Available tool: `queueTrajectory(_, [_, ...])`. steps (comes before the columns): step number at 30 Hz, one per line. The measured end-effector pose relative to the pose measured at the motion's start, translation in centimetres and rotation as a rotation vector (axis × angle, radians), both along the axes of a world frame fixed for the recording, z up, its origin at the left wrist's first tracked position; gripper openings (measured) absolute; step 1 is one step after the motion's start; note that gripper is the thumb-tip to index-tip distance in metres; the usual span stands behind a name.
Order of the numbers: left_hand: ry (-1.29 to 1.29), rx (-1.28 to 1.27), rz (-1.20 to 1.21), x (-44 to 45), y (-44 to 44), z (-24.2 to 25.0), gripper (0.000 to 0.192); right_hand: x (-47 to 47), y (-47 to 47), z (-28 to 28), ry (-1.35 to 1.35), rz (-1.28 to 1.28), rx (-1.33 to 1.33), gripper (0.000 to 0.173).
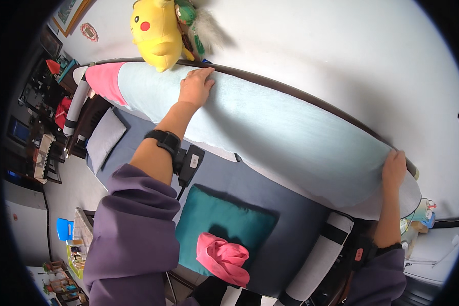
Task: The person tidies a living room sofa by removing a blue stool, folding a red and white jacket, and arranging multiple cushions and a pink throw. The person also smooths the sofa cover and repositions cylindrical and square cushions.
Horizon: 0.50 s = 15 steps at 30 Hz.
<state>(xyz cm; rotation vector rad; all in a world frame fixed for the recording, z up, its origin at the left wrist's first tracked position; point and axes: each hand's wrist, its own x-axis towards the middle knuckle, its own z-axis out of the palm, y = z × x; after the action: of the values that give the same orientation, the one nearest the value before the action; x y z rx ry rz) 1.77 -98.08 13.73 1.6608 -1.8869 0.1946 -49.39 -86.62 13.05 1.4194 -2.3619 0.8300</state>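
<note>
A pale blue cloth (pixel 287 130) with a pink end (pixel 106 82) lies along the grey backrest of a sofa with a dark wooden top rail (pixel 275 82). My left hand (pixel 196 87) rests on the cloth's upper edge, thumb apart from the fingers, just right of a yellow Pikachu plush toy (pixel 158 40). Far to the right, my right hand (pixel 394 170) grips the cloth near its end, at the top of the backrest; some fingertips are hidden behind the edge. Below the cloth, a teal cushion (pixel 187 229) lies on the dark grey seat (pixel 290 225), with a crumpled pink cloth (pixel 223 258) on it.
A light grey cushion (pixel 105 139) leans at the seat's left end. Padded armrests (pixel 317 256) bound the sofa at both ends. The white wall (pixel 329 49) rises behind the rail. A green-headed ornament with pale feathers (pixel 187 15) hangs beside the plush toy. Small boxes (pixel 422 210) stand at right.
</note>
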Motion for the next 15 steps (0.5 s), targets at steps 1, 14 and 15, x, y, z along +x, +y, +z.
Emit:
queueTrajectory(1, [-0.021, 0.07, 0.0, 0.2, -0.6, 0.1, 0.022, -0.2, 0.1, -0.3, 0.022, -0.019, 0.043, 0.03])
queueTrajectory(14, [0.151, 0.167, -0.116, -1.4, -3.7, 0.5, 0.02, -4.0, 2.5, -1.7, -0.023, -0.011, -0.052, 0.028])
queueTrajectory(15, [0.123, 0.234, -0.118, -1.6, -3.4, -0.1, 0.023, -4.1, 2.6, -1.7, -0.013, -0.049, -0.01, 0.027])
